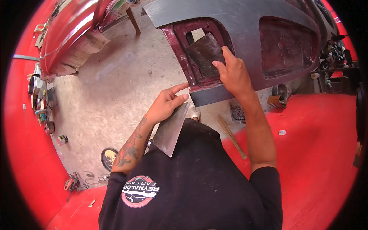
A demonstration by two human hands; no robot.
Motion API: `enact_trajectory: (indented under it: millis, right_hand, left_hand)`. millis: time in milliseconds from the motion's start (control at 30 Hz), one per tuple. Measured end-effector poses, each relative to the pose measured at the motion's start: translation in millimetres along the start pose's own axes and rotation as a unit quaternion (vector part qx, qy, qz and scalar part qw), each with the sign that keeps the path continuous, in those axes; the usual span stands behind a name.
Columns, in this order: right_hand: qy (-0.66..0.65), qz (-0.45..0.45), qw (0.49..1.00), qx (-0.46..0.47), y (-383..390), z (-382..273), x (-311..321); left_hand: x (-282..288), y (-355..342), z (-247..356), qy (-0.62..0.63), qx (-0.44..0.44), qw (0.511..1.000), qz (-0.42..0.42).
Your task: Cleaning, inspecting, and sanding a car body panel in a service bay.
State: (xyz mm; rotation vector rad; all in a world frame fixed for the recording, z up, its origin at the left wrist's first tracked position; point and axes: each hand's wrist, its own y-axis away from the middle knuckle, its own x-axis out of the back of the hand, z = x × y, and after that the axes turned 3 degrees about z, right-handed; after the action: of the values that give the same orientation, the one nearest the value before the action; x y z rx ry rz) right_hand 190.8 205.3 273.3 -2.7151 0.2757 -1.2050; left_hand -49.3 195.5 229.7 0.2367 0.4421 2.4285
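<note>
My left hand [167, 102] holds a thin grey triangular-looking plate [171, 128] that hangs below my palm, with my index finger reaching to the edge of a car body panel [239, 17]. The panel is dark grey over maroon, with a recessed, cut-out opening [176, 53] and a larger oval recess [285, 46] to the right. My right hand [234, 73] grips a dark, flat, squarish sheet [203, 51] over the cut-out, thumb on its face. The sheet hides part of the recess.
A red car part [69, 34] with masking paper stands at upper left. Tins and tools [50, 126] line the left red wall [21, 134]. A bundle of bristles [232, 136], a metal pot [280, 91] and a round tray [109, 159] lie on the grey floor [99, 96]. Dark clutter [337, 76] sits at right.
</note>
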Motion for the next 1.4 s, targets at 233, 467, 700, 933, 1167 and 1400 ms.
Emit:
enact_trajectory:
  millis: [233, 467, 700, 933, 1167, 1400]
  right_hand:
    - [-0.046, 0.061, 0.997, 0.011, -3, 3, -5]
    - [-0.053, 0.038, 0.998, 0.008, -6, -2, -3]
    - [0.005, -0.008, 1.000, 0.001, 1, 8, -4]
    - [-0.058, 0.055, 0.997, 0.006, -6, 5, -6]
    - [-0.070, 0.017, 0.997, -0.015, -1, 7, -2]
    - [-0.050, 0.049, 0.997, -0.024, 3, -1, -9]
  left_hand:
    - [-4, 3, -1, 0.009, 0.003, 1.000, 0.004]
    - [-7, 4, -4, 0.028, 0.002, 1.000, 0.009]
    - [-9, 6, 1, 0.043, 0.010, 0.999, 0.015]
    - [-4, 7, 6, 0.010, 0.037, 0.999, -0.019]
    - [-8, 9, 7, 0.034, 0.015, 0.999, 0.006]
    - [-7, 9, 11, 0.044, 0.022, 0.999, -0.011]
